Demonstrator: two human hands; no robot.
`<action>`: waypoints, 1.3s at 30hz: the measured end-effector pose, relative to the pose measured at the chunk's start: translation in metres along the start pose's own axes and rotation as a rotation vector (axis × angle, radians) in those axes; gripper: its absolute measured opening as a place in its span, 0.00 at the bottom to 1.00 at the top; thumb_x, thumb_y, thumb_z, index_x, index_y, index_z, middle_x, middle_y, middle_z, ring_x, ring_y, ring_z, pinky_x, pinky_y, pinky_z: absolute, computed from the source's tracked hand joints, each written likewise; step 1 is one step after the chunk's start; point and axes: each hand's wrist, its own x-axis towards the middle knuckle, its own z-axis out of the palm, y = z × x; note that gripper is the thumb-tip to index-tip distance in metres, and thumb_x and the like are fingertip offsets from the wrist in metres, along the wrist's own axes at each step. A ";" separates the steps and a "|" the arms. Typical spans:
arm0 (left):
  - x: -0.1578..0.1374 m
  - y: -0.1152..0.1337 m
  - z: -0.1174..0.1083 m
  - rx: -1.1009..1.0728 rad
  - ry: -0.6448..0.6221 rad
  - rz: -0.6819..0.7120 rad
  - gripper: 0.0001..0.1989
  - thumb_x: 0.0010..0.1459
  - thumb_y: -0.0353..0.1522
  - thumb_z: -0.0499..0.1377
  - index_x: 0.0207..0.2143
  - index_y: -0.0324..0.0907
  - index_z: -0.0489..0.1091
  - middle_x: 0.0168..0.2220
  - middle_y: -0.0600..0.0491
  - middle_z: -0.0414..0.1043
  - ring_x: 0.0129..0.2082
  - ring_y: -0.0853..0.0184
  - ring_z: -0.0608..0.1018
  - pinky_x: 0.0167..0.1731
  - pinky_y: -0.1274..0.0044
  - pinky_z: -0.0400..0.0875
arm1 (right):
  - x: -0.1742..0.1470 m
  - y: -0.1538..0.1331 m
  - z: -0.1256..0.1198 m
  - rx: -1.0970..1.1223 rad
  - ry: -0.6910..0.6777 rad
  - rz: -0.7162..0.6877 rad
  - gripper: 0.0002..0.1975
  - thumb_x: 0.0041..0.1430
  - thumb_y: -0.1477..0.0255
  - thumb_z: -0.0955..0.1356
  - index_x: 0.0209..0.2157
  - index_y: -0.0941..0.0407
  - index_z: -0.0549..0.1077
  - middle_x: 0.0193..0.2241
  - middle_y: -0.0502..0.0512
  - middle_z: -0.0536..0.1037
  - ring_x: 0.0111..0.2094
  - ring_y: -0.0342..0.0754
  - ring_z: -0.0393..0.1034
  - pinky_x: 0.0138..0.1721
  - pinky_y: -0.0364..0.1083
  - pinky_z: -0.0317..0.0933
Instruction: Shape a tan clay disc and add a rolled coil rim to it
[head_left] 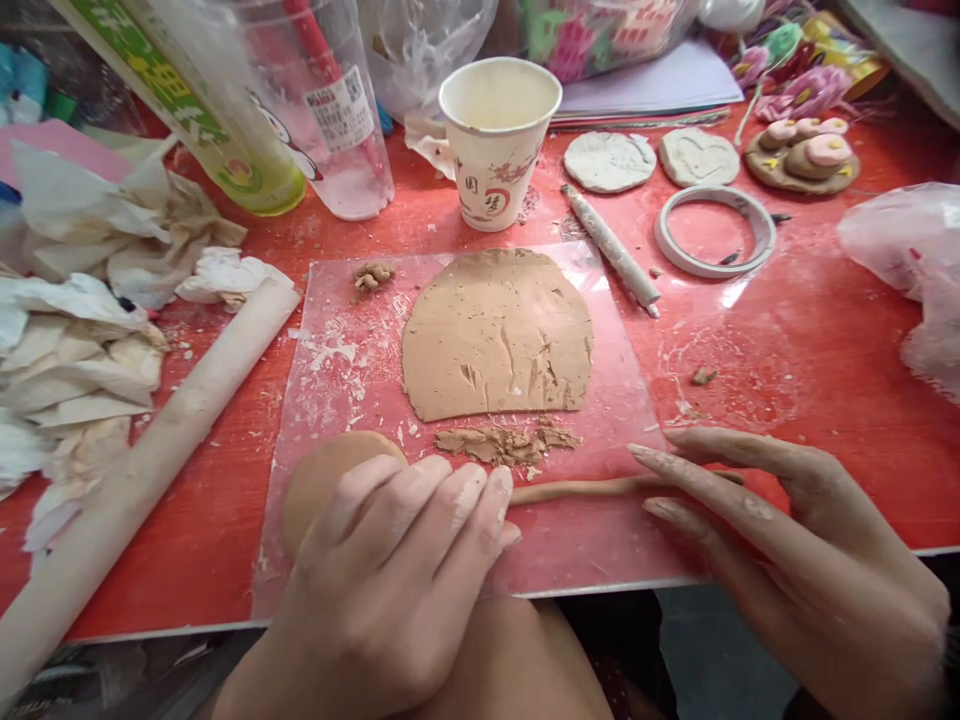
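A thin brown clay coil [581, 489] lies along the front of a clear plastic sheet [622, 390]. My left hand [405, 560] is closed over the coil's left end, its fingers pressed together and hiding that end. At the other end, my right hand [780, 530] has the coil between its thumb and fingers, with a dark tip showing past them. Behind the coil are a ragged strip of clay scraps [510, 442] and a flat clay slab [499, 335], rounded at the back and cut straight in front. A round clay disc [330, 480] is partly covered by my left hand.
A rolling pin [172, 430] slants along the left, beside crumpled tissues [82, 350]. A paper cup [495, 150] and plastic cup [337, 130] stand behind the sheet. A tape roll [715, 232], clay-smeared stick [611, 250] and pale clay discs [609, 162] lie at back right.
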 end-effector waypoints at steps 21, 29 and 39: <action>-0.011 -0.017 -0.029 0.073 0.116 -0.180 0.11 0.58 0.28 0.57 0.43 0.34 0.70 0.35 0.51 0.76 0.36 0.63 0.74 0.38 0.69 0.66 | 0.031 -0.012 -0.009 0.149 0.068 -0.212 0.15 0.53 0.82 0.68 0.43 0.55 0.71 0.31 0.51 0.76 0.30 0.47 0.71 0.33 0.47 0.64; -0.038 -0.033 -0.035 0.161 0.223 -0.460 0.10 0.52 0.24 0.61 0.39 0.33 0.71 0.32 0.48 0.76 0.36 0.61 0.74 0.40 0.66 0.68 | 0.068 -0.078 0.027 0.199 0.068 -0.111 0.09 0.58 0.78 0.66 0.41 0.55 0.70 0.34 0.51 0.76 0.35 0.42 0.71 0.38 0.41 0.64; -0.056 -0.036 -0.021 0.138 0.211 -0.568 0.05 0.55 0.26 0.59 0.35 0.37 0.72 0.31 0.51 0.74 0.34 0.63 0.74 0.36 0.70 0.68 | 0.074 -0.089 0.046 0.225 -0.052 -0.114 0.07 0.58 0.77 0.65 0.39 0.56 0.71 0.33 0.50 0.76 0.34 0.41 0.71 0.37 0.40 0.65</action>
